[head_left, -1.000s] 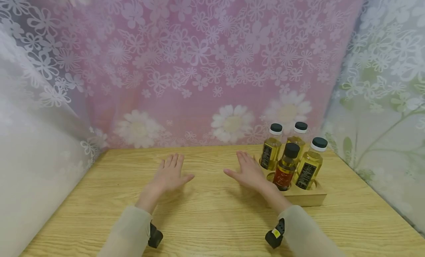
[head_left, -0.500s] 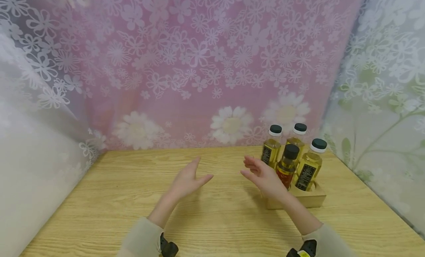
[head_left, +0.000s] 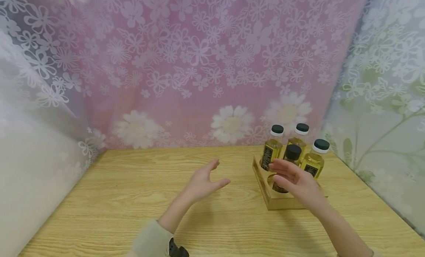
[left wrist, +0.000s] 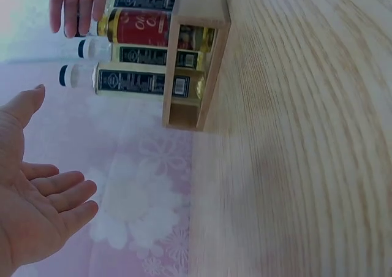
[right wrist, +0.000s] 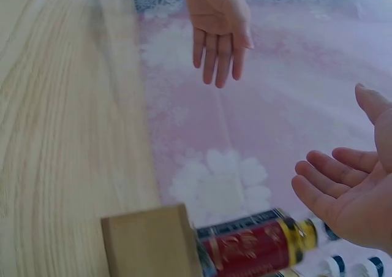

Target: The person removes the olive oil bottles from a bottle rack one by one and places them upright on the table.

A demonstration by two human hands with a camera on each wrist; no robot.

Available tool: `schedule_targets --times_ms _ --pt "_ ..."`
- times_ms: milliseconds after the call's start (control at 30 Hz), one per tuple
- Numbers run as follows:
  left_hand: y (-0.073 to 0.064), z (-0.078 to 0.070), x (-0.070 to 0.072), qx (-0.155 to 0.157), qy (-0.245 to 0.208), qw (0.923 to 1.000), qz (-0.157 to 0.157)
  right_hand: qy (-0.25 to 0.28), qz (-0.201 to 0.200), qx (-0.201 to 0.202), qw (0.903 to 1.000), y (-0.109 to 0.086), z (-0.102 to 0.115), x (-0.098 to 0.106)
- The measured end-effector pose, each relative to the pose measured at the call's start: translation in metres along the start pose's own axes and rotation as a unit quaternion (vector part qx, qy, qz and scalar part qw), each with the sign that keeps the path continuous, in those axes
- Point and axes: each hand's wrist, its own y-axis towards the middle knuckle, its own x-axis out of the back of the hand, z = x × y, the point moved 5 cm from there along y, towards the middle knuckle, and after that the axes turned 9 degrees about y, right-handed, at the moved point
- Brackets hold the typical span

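Note:
My right hand (head_left: 304,187) hovers before the wooden rack (head_left: 282,203), fingers extended and thumb apart, with nothing in its grasp. Behind it, partly hidden, stands a black-capped bottle (head_left: 293,153), whose red label (right wrist: 251,250) shows in the right wrist view. Three larger oil bottles with dark-and-white caps stand in the rack too: one back left (head_left: 271,152), one back right (head_left: 297,140), one front right (head_left: 313,163). Over the table, left of the rack, my left hand (head_left: 200,185) holds nothing, its thumb spread from the fingers.
The light wood-grain table (head_left: 116,198) reaches back to a pink flowered curtain (head_left: 186,83). Pale curtains hang along the left side and the right side (head_left: 382,120). A round opening (head_left: 271,180) shows at the rack's left front.
Both hands have moved to the right, the right hand from beside the rack to in front of the black-capped bottle. The palms have turned inward. Rack and bottles stay in place.

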Motion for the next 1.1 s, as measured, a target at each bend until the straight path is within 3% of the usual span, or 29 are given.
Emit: schedule_targets --times_ms 300,600,733,833,900,1000,1100 --pt "0.01 -0.02 -0.015 -0.014 -0.025 0.9995 0.014 -0.018 -0.005 0.015 0.9997 -0.024 -0.006 0.055" --pt "0.026 -0.035 -0.035 -0.015 -0.036 0.9992 -0.001 -0.044 -0.062 -0.049 0.9959 -0.044 -0.03 0.115" --pt "0.035 -0.037 -0.049 -0.01 -0.035 0.9993 0.006 0.004 -0.077 -0.029 0.9966 -0.046 -0.046 0.136" --pt "0.041 -0.036 -0.062 0.005 -0.049 0.9986 0.022 0.061 -0.056 -0.01 0.9965 -0.045 -0.061 0.145" --pt "0.045 -0.036 -0.072 0.015 -0.06 0.9976 0.032 0.061 -0.04 -0.015 0.9972 -0.044 -0.072 0.149" --pt "0.049 -0.036 -0.086 0.028 -0.073 0.996 0.043 0.009 -0.024 -0.05 0.9984 -0.042 -0.089 0.154" --pt "0.052 -0.037 -0.097 0.039 -0.082 0.9948 0.046 -0.074 -0.005 -0.1 0.9923 -0.038 -0.105 0.155"
